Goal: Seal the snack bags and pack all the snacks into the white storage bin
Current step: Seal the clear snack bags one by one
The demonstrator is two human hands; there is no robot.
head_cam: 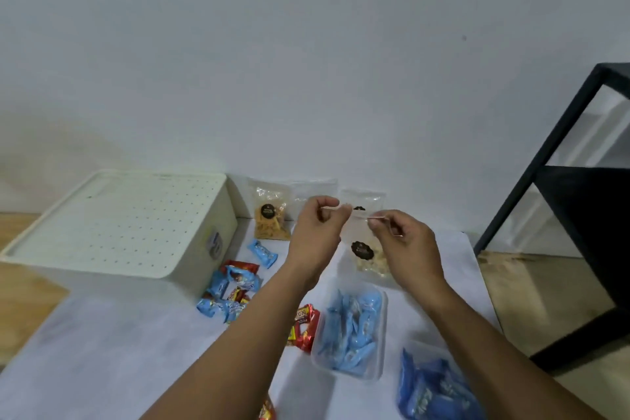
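One storage bin: white storage bin (119, 225) at the far left on the surface (119, 351), its perforated lid on, against the wall.
Loose candies: a heap of blue and red wrapped candies (228, 293) just right of the bin's near corner; too tangled to count. One blue candy (262, 252) lies apart, behind the heap.
Bags by the wall: three clear bags leaning there. The first holds orange-yellow snacks (272, 218) and bears a dark round label; the second (315, 194) looks clear, contents not readable; the third (364, 201) is half hidden behind the hands.
Left hand: left hand (317, 235), fingers pinched tight on the top left edge of the held snack bag (366, 256).
Held bag: one clear bag with pale snacks and a dark label, raised above the surface, between both hands.
Right hand: right hand (402, 242), fingers pinched on the bag's top right edge.
Red packets: a few red wrappers (305, 327) beside the left forearm.
Tubs: two clear tubs, one with light blue pieces (354, 327), one with darker blue packets (436, 389) at the lower right.
Black shelf frame: one (562, 181), far right.
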